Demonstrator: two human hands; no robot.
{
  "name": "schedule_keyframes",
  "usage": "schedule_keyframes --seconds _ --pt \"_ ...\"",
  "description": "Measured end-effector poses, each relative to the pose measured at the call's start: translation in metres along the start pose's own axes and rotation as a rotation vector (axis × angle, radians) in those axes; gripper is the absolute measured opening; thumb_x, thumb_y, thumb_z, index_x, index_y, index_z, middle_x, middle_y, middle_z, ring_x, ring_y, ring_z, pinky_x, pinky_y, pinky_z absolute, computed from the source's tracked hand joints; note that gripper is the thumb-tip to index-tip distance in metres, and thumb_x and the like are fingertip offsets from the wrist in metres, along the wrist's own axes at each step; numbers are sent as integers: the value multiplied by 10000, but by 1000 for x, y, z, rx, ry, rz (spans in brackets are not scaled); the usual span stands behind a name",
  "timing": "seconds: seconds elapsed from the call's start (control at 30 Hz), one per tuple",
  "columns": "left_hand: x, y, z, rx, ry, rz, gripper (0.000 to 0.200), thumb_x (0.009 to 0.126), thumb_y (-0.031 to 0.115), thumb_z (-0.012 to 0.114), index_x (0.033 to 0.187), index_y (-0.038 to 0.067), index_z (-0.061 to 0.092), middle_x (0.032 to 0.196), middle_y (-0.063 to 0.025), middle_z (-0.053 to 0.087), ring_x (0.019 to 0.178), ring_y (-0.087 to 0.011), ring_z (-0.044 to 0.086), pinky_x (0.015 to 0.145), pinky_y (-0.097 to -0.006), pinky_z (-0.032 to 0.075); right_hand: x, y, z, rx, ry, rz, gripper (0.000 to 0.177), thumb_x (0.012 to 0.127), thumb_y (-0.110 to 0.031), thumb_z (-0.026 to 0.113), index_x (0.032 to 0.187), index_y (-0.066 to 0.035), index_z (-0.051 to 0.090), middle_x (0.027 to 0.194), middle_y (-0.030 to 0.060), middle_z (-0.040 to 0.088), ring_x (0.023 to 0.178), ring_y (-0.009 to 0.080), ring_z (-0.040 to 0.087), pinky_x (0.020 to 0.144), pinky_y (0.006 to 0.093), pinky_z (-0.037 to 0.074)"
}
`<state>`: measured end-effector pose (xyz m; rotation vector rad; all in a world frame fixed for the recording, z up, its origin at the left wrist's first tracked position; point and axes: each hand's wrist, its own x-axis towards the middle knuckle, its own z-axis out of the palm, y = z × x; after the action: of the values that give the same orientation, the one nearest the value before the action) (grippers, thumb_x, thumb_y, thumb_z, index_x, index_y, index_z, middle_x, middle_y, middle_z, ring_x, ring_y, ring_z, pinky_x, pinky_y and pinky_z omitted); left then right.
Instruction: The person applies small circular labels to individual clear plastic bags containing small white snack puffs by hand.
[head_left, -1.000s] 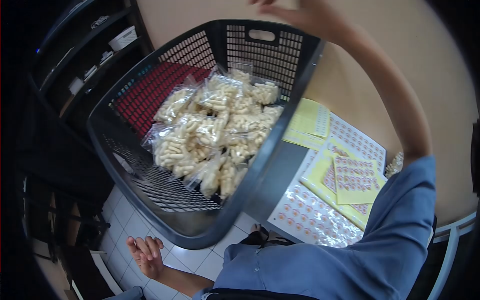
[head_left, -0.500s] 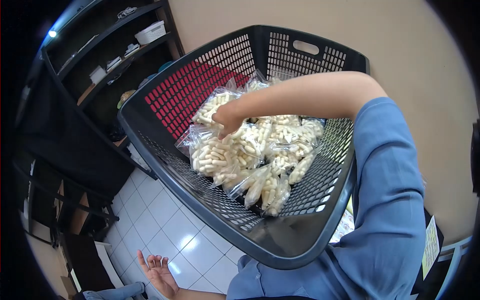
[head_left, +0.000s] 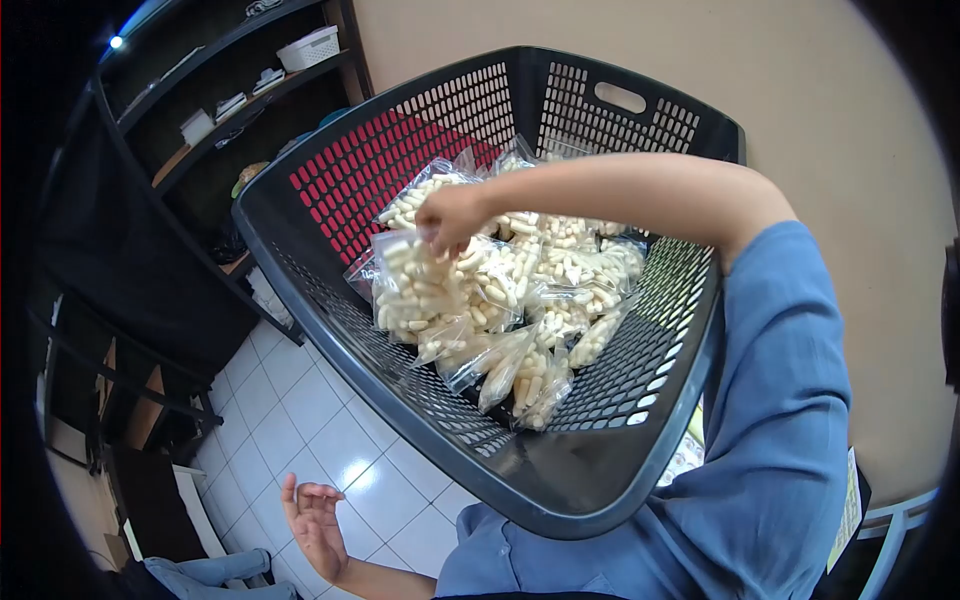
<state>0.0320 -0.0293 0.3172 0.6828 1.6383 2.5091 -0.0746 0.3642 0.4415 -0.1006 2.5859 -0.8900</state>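
My right hand [head_left: 452, 214] reaches into a large black plastic basket [head_left: 590, 482] with mesh sides. Its fingers are closed on the top of a clear plastic bag of capsules [head_left: 410, 290], and the cream-coloured capsules inside are slightly blurred. Around and beneath it lie several similar capsule bags [head_left: 575, 270], heaped in the basket. Below and left of the basket, my left hand [head_left: 318, 525] is held in the air over the floor, palm up, fingers loosely bent and apart, with nothing in it.
Dark shelves [head_left: 240, 100] with a white bin [head_left: 308, 48] stand at the upper left. A beige wall [head_left: 820, 120] rises behind the basket. White floor tiles [head_left: 350, 440] show below it. Someone's jeans-clad legs [head_left: 215, 575] appear at the bottom left.
My right hand has closed on the capsule bag and lifted its upper edge a little. My left hand has risen slightly, its fingers more bent.
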Motion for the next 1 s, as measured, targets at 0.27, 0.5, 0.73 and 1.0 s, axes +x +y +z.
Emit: schedule_keyframes --seconds 0.27,0.5,0.73,1.0 --pt "-4 27 44 2 -881 -62 589 743 251 629 1128 -74 324 599 -28 485 566 -159 511 637 -320 407 -150 -31 -89 54 678 -360 351 772 -172 586 1042 22 474 901 108 576 805 154 582 701 244 491" --pt "9 25 123 -31 -1441 -43 426 799 150 558 1093 -106 387 678 -72 524 614 -158 511 620 -285 412 -342 7 -70 41 1412 -154 567 751 -237 610 1146 66 339 1047 224 482 883 248 557 724 294 490" --pt "-23 -10 210 -165 -1617 -301 452 774 109 568 1142 -69 376 795 -96 534 759 -169 518 707 -308 395 -472 87 67 109 1666 16 541 704 -47 652 1149 10 350 841 90 557 785 171 588 691 250 494" --pt "-91 -64 387 -277 -1192 -287 517 760 204 573 1187 23 346 1055 -77 439 975 -149 434 806 -283 352 -489 63 230 548 1603 69 613 684 16 641 1193 -5 300 830 64 580 732 100 570 657 211 435"
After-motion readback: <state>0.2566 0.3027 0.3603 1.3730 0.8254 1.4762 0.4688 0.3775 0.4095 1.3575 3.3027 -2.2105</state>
